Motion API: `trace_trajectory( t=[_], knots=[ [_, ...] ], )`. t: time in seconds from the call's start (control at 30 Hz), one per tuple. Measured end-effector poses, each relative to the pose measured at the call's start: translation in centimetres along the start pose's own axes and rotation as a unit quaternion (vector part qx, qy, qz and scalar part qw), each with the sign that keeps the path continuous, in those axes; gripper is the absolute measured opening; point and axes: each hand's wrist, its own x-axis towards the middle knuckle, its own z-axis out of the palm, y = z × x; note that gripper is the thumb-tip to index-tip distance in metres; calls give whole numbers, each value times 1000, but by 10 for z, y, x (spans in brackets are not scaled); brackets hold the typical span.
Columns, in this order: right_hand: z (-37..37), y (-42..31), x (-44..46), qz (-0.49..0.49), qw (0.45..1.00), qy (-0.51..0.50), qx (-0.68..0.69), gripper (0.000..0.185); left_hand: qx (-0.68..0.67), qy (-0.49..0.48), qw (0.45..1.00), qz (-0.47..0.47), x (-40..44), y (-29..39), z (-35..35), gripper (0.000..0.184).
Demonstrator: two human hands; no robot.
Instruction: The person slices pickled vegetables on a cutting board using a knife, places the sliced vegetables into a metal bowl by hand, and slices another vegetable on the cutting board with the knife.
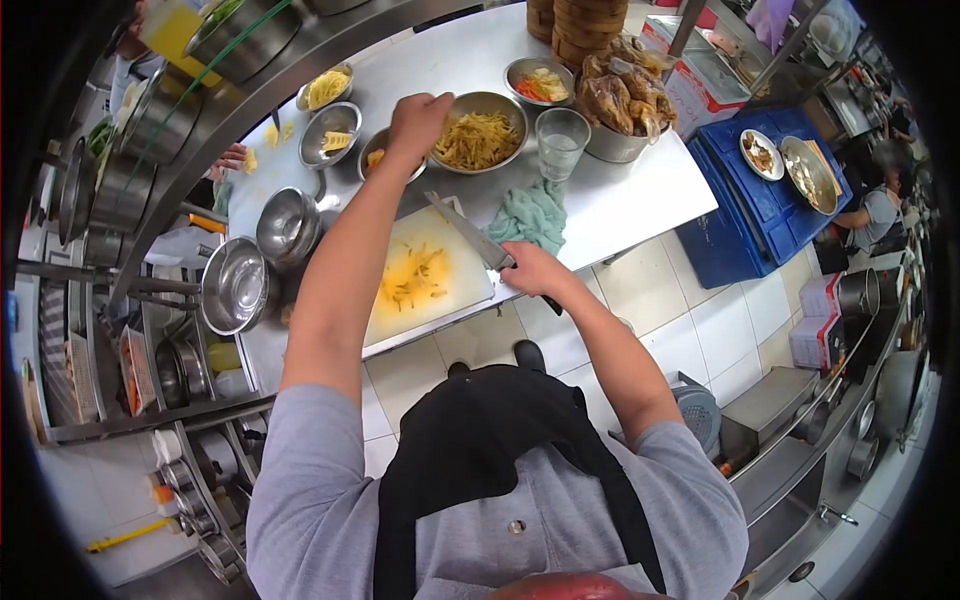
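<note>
My right hand (532, 271) grips the handle of a kitchen knife (468, 231), its blade slanting over the far edge of a pale cutting board (465, 295). Cut yellow strips (415, 280) lie scattered on the board in a wet yellow stain. My left hand (416, 126) is closed above the left rim of a metal bowl (522, 126) full of shredded yellow strips (482, 142). What its fingers hold, if anything, is hidden. Below its wrist sits a smaller bowl (414, 172) with orange pieces. A green cloth (530, 216) lies right of the knife.
Behind the cloth stand a glass (562, 145) and a pot (615, 150) heaped with cooked poultry. Bamboo steamers (590, 22) and several metal bowls crowd the table. A co-worker's hand (231, 157) shows at left, under a shelf rail. A blue container (735, 235) stands right.
</note>
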Motion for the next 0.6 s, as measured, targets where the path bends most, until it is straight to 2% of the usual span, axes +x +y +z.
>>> trace_trajectory(
  t=[0.03,0.23,0.27,0.33,0.37,0.43,0.53,0.6],
  knots=[
    [-1,-1,-1,-4,1000,2,7,48,53,-39,998,3,14,3,11,46],
    [0,7,-1,-52,998,20,39,42,81,-146,986,22,54,-7,45,35],
    [-1,7,-1,-47,998,5,29,45,83,-149,985,23,57,-11,47,35],
    [0,9,1,-45,998,6,34,44,156,-110,978,81,58,-15,49,28],
    [1,11,2,-44,998,6,37,43,156,-109,978,81,58,-17,51,28],
    [-2,8,1,-41,998,-2,45,42,153,-169,973,34,55,-22,56,26],
    [-10,1,-4,-23,998,-24,61,43,201,-222,953,43,49,-23,63,29],
    [-6,5,0,-9,997,-42,69,43,191,-200,960,37,45,-16,56,31]
  ],
)
